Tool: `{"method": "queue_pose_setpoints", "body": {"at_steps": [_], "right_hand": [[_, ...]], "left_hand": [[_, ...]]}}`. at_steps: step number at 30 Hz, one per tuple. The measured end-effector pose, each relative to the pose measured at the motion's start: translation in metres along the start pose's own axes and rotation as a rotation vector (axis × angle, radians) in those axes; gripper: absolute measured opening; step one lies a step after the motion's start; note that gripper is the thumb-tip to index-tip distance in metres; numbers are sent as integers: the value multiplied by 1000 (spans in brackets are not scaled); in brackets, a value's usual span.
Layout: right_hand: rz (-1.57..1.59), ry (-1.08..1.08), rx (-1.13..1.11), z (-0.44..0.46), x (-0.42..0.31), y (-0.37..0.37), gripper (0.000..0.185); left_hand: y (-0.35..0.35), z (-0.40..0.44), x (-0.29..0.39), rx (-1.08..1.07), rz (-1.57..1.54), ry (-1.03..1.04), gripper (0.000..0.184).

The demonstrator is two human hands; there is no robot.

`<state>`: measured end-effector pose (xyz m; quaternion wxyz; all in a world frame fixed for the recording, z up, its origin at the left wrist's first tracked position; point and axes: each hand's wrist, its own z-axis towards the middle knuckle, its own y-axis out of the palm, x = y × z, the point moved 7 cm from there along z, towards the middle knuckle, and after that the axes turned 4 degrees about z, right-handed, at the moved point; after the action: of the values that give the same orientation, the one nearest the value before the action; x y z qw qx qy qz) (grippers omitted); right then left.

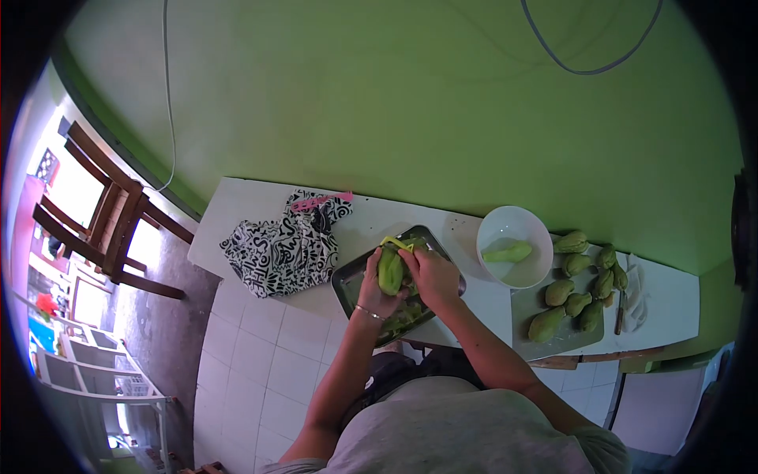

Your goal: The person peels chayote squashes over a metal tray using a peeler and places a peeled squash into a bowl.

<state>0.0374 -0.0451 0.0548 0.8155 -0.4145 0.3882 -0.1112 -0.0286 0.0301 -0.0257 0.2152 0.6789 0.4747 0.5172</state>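
Observation:
My left hand (379, 297) is wrapped round a green chayote (390, 272) with part of its skin off. In my right hand (434, 278) is a yellow peeler (392, 242), its head at the chayote's upper end. Both hands are above a dark metal tray (345, 283), where green peelings (404, 317) lie. To the right stands a white bowl (515, 216) with a pale, peeled chayote (508, 252) inside. Farther right, several unpeeled chayotes (546, 324) rest on a flat grey tray (524, 302).
A black-and-white patterned cloth (280, 251) with a pink strip lies on the white table (426, 212) at left. A knife (620, 312) and a crumpled white cloth or bag (636, 292) are at the right. Behind rises a green wall (395, 103); a wooden chair (118, 217) stands left.

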Motion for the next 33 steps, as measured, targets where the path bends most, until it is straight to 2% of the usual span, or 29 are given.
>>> {"method": "queue_pose_setpoints", "body": {"at_steps": [3, 6, 12, 15, 18, 21, 30, 33], "right_hand": [[-19, 18, -57, 0, -1, 13, 38], [-5, 28, -88, 2, -7, 19, 38], [41, -107, -143, 8, -11, 21, 38], [-18, -32, -133, 4, -2, 36, 39], [-7, 66, -165, -3, 3, 46, 39], [22, 115, -171, -7, 7, 49, 41], [-13, 127, -151, -14, 19, 53, 43], [-66, 122, -153, -17, 23, 53, 41]], "left_hand": [[-10, -5, -1, 126, -51, 16, 40], [-23, -4, 0, 102, -64, 26, 41], [-29, -10, 9, -14, 124, 37, 27], [-38, -3, 6, 5, 124, 45, 33], [-38, -11, 10, 111, 230, 69, 39], [-45, -6, 7, 109, 275, 78, 46], [-45, -8, -2, 205, 341, 90, 54], [-49, -6, -5, 239, 436, 104, 63]]}}
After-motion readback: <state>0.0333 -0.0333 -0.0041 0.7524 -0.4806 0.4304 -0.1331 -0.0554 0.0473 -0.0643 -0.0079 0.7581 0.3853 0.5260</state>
